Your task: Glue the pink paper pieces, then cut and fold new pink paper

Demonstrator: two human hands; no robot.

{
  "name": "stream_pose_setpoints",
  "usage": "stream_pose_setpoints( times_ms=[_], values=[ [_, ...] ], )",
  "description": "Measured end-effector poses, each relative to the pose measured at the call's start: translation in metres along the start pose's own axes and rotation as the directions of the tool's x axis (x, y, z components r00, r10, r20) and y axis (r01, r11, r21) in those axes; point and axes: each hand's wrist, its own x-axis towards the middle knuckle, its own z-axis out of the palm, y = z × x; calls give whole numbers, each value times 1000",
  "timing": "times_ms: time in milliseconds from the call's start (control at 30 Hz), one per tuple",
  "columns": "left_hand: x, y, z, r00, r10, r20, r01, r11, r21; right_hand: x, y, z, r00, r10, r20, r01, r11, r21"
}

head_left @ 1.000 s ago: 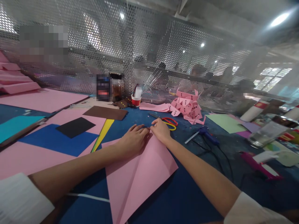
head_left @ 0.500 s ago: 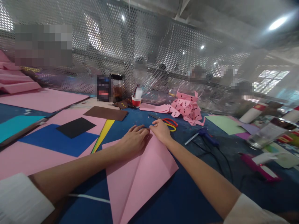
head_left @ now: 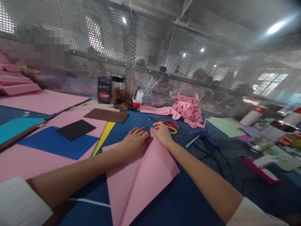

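A sheet of pink paper [head_left: 150, 175] lies on the blue table before me, with a crease running from its far tip towards me and one side raised along it. At that tip, the bent fingers of my right hand [head_left: 161, 131] are closed on the paper's edge. My left hand [head_left: 135, 141] rests palm down on the sheet's left part, its fingers laid over the paper close to my right fingertips. The left thumb is hidden. Just beyond my right hand lie scissors [head_left: 172, 125] with red and yellow handles.
A blue glue gun [head_left: 209, 139] with its cord lies to the right, near a magenta tool [head_left: 261, 171] and a clear jar [head_left: 268, 138]. Dotted pink paper pieces [head_left: 187, 110] pile up behind. Coloured sheets [head_left: 58, 141] spread left. A red-and-white cup [head_left: 137, 103] stands before the perforated screen.
Both hands keep almost the same place on the pink paper. The view has shifted very slightly; nothing has been picked up or let go.
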Motion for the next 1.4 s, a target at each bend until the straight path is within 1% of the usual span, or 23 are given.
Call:
stream_pose_setpoints(
  times_ms=[133,533,700,933,1100,1267,1333,1400],
  values=[
    [0,1,-1,1000,-2,19,2,1000,1,-1,-1,0,1000,0,-6,0,1000,-21],
    [0,1,0,1000,-8,29,8,1000,-16,-5,-9,1,1000,-9,-22,6,994,-106],
    [0,-1,2,999,1,37,-2,1000,16,-6,-10,0,1000,-6,-20,3,993,-121],
    [0,-1,2,999,1,37,-2,1000,15,-5,-11,-1,1000,-3,0,3,994,-113],
    [0,0,2,1000,-15,13,15,1000,-20,-2,-7,-5,1000,-7,20,8,998,-68],
    [1,-1,2,1000,-26,-1,26,997,-69,-3,-1,-6,997,-44,56,41,998,47],
    [2,-3,-1,999,-51,-13,48,988,-146,-4,1,-6,996,-68,63,61,992,109],
    [4,-7,-5,990,-142,-6,135,954,-267,-5,2,-7,993,-98,61,85,980,182]
  ],
)
